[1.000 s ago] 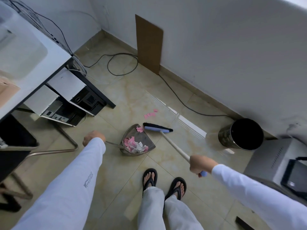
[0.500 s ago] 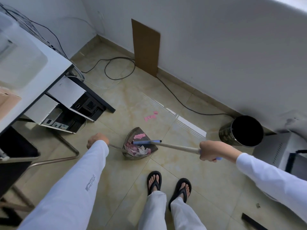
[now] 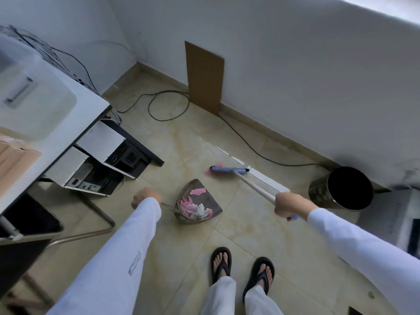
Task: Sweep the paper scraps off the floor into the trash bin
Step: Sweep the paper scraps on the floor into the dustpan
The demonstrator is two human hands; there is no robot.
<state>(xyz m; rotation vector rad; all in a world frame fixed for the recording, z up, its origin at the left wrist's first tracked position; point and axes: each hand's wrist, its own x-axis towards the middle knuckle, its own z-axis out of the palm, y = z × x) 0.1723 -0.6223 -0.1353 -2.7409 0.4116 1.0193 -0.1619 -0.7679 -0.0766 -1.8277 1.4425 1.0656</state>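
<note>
My left hand [image 3: 145, 197] grips the thin handle of a metal dustpan [image 3: 212, 202] that rests on the tiled floor. Pink and white paper scraps [image 3: 194, 206] lie piled inside it. My right hand [image 3: 289, 204] grips the white handle of a broom [image 3: 228, 170]. The blue broom head lies on the floor beyond the dustpan, over a few pink scraps [image 3: 207, 174]. A black round trash bin [image 3: 341, 192] stands by the wall at the right, its mouth open.
A white desk [image 3: 56, 123] with computer cases [image 3: 100, 164] beneath stands at the left. Black cables [image 3: 168, 105] run along the floor by the wall. A cardboard sheet [image 3: 204, 76] leans on the wall. My sandalled feet [image 3: 241, 269] are near the bottom.
My right hand swung the broom head from over the dustpan out to the far pink scraps on the floor. The dustpan and my left hand stayed in place.
</note>
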